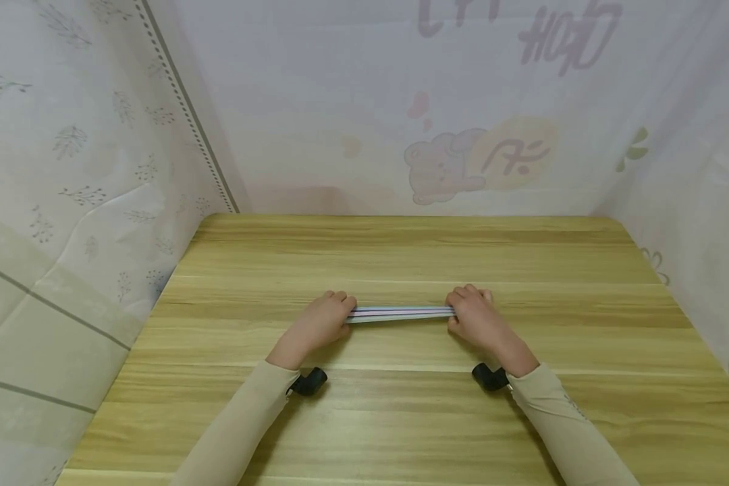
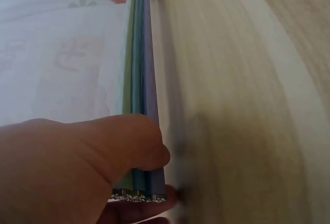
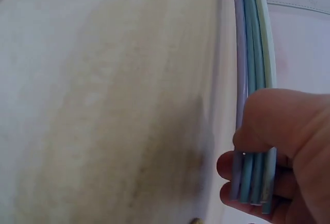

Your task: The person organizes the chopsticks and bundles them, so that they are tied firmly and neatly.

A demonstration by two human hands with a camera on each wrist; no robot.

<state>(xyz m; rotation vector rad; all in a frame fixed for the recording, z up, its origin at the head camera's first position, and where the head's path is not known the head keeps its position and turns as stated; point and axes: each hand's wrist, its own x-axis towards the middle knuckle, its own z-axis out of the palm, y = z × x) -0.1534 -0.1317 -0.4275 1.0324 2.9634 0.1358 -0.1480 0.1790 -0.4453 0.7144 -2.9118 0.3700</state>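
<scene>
A bundle of thin, pencil-like pastel sticks (image 1: 401,313) stretches level between both hands, low over the wooden table. The left hand (image 1: 327,319) grips one end. In the left wrist view, its thumb (image 2: 136,141) lies across green, teal and purple sticks (image 2: 138,69), whose near ends look silvery and speckled. At the other end, the right hand (image 1: 476,316) pinches the bundle. The right wrist view shows the thumb (image 3: 258,123) over the sticks (image 3: 252,54) and fingers behind; their plain ends poke out side by side, slightly uneven.
The wood-grain table (image 1: 401,425) spreads around both hands. Patterned pale cloth (image 1: 340,101) hangs behind it, with more cloth at the left and right sides. A black camera (image 1: 310,382) sits at the left wrist and another black camera (image 1: 489,377) at the right wrist.
</scene>
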